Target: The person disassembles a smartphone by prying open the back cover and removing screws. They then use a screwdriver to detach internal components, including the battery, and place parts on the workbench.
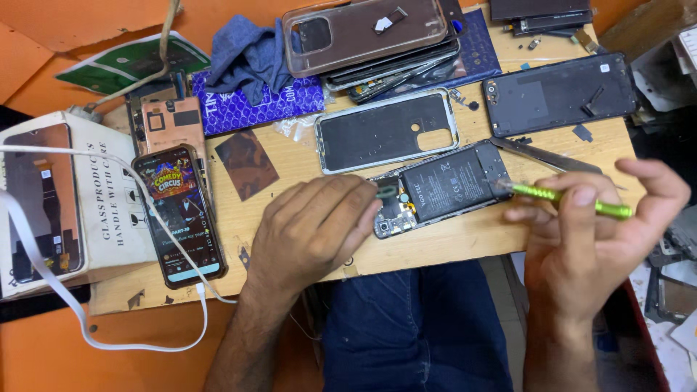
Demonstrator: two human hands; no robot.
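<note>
An opened phone (443, 190) with its black battery showing lies on the small wooden table (465, 243) in front of me. My left hand (312, 232) rests at the phone's left end and pinches a small dark green part (385, 193) between thumb and fingers. My right hand (588, 232) holds a green-handled screwdriver (573, 199) whose tip points at the phone's right end.
A lit phone (179, 215) on a white cable lies at left beside a white box (87, 203). Behind are a silver-rimmed back frame (387, 131), a black back cover (559, 93), a stack of phone cases (370, 36), a blue cloth (247, 54), and metal tweezers (544, 154).
</note>
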